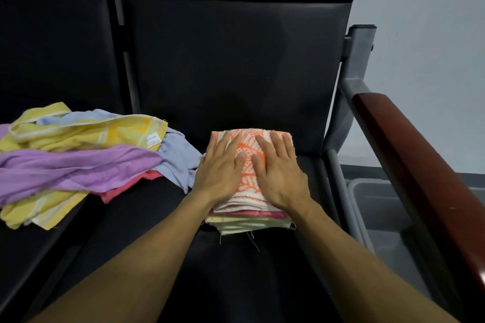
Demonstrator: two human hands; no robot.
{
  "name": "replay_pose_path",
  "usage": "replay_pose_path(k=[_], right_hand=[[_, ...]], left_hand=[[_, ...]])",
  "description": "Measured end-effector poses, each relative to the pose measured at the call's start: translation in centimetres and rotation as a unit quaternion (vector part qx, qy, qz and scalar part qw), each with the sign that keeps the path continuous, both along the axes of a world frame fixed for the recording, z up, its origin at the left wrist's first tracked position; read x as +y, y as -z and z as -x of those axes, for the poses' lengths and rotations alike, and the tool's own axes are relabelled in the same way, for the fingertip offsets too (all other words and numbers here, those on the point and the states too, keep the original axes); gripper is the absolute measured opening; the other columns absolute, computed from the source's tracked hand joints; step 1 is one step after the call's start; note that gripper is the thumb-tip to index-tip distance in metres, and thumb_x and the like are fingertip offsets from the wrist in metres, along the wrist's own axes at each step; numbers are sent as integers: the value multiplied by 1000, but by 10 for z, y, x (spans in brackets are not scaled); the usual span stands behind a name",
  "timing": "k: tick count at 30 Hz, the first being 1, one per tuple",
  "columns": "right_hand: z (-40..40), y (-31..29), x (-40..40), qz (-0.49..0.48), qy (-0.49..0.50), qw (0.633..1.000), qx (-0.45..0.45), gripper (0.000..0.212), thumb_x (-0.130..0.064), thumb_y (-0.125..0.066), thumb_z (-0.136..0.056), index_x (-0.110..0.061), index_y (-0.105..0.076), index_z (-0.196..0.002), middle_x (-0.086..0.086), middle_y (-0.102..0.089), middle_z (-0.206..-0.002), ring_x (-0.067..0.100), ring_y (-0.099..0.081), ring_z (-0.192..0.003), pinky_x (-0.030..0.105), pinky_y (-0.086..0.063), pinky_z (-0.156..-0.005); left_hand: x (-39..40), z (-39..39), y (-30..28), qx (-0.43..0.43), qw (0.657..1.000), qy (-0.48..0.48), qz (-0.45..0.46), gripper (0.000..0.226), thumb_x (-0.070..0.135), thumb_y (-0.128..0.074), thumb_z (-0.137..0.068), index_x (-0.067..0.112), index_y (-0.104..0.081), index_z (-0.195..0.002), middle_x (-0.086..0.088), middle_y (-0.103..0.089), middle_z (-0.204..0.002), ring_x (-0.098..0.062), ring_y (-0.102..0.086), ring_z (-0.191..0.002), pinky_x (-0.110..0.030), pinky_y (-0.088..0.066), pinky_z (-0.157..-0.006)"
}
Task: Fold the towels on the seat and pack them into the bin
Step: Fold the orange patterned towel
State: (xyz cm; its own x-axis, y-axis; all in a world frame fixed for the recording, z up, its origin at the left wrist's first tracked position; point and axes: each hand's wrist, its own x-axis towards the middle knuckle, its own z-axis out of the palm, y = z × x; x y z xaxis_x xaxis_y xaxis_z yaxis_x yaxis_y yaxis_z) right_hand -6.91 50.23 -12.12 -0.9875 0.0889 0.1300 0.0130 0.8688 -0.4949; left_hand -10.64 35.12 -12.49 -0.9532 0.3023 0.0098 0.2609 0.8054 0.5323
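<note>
The black seat (236,73) occupies most of the view and carries all the textile items; a second black seat (52,47) adjoins it on the left. A red-brown armrest (420,165) bounds the seat on the right, and beyond it, at floor level, stands the grey bin (380,207), partly hidden by the armrest and apparently holding nothing in the visible part. On the left, straddling both seats, lies the unfolded pile (78,160): yellow, lilac, pale blue and red towels, crumpled and overlapping. Just beside its right edge, on the seat, sits the folded stack (249,215), with an orange-and-white patterned towel (246,155) uppermost and pink and pale layers below. The left hand (220,168) and right hand (278,170) both rest flat on the top towel, fingers extended and grasping nothing, thumbs near each other at the centre. Assessment: the current step is pressing the stack flat; a substantial share of folding remains, and nothing visible has been packed. Risk: the stack's front edges are uneven, with loose threads hanging, so lifting it from above only could let lower layers slide out or unfold. Transfer to the bin must clear the armrest; catching it could spill the stack. The pale blue towel touching the stack's left side may be dragged along.
</note>
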Motion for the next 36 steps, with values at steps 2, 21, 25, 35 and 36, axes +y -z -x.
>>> replay_pose_path(k=[2, 21, 25, 35, 36], right_hand=[[2, 8, 0, -4, -1, 1000, 8, 55, -55, -22, -104, -41, -16, -157, -16, 1, -167, 5, 15, -151, 55, -37, -109], [-7, -12, 45, 368, 146, 899, -190, 116, -77, -62, -76, -21, -4, -159, 8, -48, -147, 30, -58, -122, 52, -44, -108], [5, -4, 56, 405, 118, 873, -246, 143, -87, -79, -35, -10, -33, -146, 5, -72, -116, 23, -75, -92, 46, -60, -86], [-6, -4, 54, 484, 85, 827, -273, 68, -54, -82, -73, -7, -65, -120, 13, -76, -105, 33, -74, -97, 48, -57, -93], [-10, -4, 52, 489, 87, 827, -264, 58, -48, -78, -80, -7, -64, -119, 13, -77, -103, 32, -74, -95, 45, -59, -88]], left_hand=[[0, 3, 10, 13, 1000, 0, -2, 56, 37, -20, -109, 29, 0, -161, 11, 8, -168, -9, 22, -152, -48, -4, -126], [-47, -21, -12, -285, 883, -167, -333, 71, 66, -72, -79, 13, -64, -126, -1, -77, -106, -20, -75, -95, -39, -59, -86], [-41, -22, -2, -316, 858, -192, -358, 86, 76, -75, -65, 15, -65, -125, -3, -78, -104, -22, -76, -92, -38, -61, -81], [-33, -33, -3, -400, 801, -174, -410, 55, 62, -64, -86, 17, -71, -117, -7, -78, -101, -23, -76, -86, -37, -59, -78], [-34, -36, -1, -401, 798, -175, -414, 54, 61, -64, -87, 17, -72, -116, -6, -79, -100, -22, -76, -84, -35, -59, -75]])
